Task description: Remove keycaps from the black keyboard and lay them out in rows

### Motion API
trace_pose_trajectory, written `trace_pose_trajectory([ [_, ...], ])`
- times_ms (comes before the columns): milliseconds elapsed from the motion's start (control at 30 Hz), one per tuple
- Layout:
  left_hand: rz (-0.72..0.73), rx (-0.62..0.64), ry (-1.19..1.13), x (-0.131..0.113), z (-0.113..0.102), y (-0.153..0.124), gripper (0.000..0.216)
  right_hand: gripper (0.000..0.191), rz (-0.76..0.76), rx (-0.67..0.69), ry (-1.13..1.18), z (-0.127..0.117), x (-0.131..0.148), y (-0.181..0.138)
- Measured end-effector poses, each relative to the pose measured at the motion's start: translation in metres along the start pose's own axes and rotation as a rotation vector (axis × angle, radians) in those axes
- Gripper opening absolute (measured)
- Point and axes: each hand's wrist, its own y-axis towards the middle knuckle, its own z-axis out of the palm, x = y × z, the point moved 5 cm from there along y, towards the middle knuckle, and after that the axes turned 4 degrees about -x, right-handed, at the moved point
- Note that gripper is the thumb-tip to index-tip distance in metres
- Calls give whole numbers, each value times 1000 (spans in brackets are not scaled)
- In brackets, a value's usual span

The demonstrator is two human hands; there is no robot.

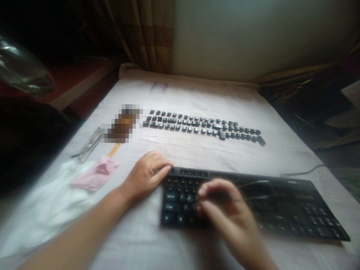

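Note:
A black computer keyboard (292, 210) lies on the sheet in front of me, with lettered keycaps showing on its left part. My left hand (150, 172) grips its far left corner, the thumb along the edge. Over the keys, my right hand (225, 210) is closed in a pinch around what looks like a wire keycap puller (258, 189). Its thin wire loops stick out to the right, while its dark body is partly hidden by the fingers. Motion blur hides whether a keycap is between the fingertips. Beyond the keyboard, loose black keycaps (185, 123) lie in several rows.
Left of the keycaps are a blurred-out brown item (123, 125), eyeglasses (90, 144), a pink cloth (94, 174) and a crumpled white cloth (56, 202). The keyboard's cable (303, 172) runs off to the right. A curtain (152, 37) hangs behind the bed (197, 88).

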Motion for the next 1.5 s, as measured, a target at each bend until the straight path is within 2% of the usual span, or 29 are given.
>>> trace_pose_trajectory([
  [167, 27, -6, 22, 1, 1, -1, 18, 16, -330, 5, -302, 9, 12, 0],
  [333, 18, 2, 39, 2, 2, -1, 19, 19, -502, 59, -469, 21, 21, 2],
  [633, 5, 16, 27, 0, 2, -1, 20, 13, -514, 114, -563, 28, 15, 2],
  [900, 7, 29, 32, 0, 2, 0, 21, 6, -528, 160, -718, 37, 25, 12],
  [1100, 23, 17, 41, -1, 2, 0, 20, 11, -688, 196, -757, 48, 32, 4],
  [1200, 25, 19, 47, 0, 3, -1, 20, 11, -682, 227, -745, 48, 30, 7],
  [1367, 9, 35, 45, 1, 4, -2, 19, 7, -589, 247, -754, 44, 25, 17],
  [1500, 15, 29, 44, 1, 4, -1, 19, 13, -681, 305, -748, 48, 28, 12],
])
